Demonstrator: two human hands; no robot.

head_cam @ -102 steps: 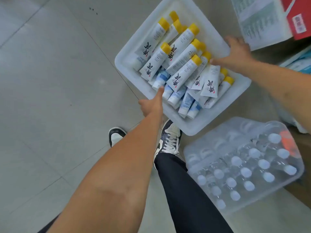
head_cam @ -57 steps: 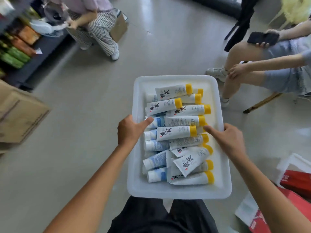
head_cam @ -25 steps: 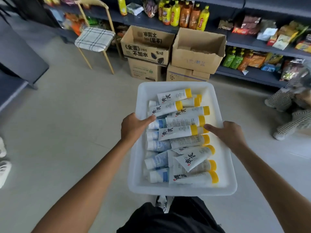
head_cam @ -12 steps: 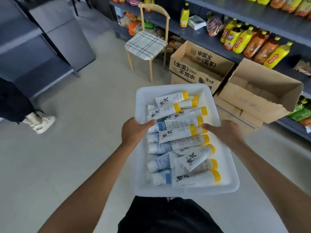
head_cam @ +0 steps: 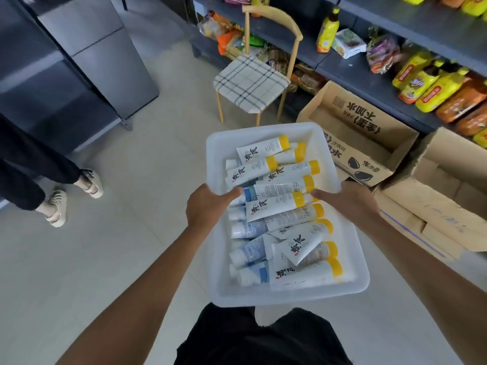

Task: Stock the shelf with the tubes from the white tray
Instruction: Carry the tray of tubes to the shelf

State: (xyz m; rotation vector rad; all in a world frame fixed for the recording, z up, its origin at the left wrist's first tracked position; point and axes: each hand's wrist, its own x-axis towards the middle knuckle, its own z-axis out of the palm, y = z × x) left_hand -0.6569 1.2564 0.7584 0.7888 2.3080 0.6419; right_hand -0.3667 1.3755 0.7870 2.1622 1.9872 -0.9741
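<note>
white tray (head_cam: 263,299) carried over floor, gripped at both long sides; left hand (head_cam: 208,206) grip clamped on left rim; right hand (head_cam: 347,204) grip clamped on right rim; thumbs hooked inside; tubes (head_cam: 274,206) piled flat in tray, between grips; shelf (head_cam: 340,67) ahead-right, behind cardboard boxes (head_cam: 369,143)

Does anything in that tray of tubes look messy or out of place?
Nothing looks spilled or damaged. The tubes lie heaped in the white tray, not in rows, and one yellow-capped tube sits slanted on top of the pile, at the person's end.
</note>
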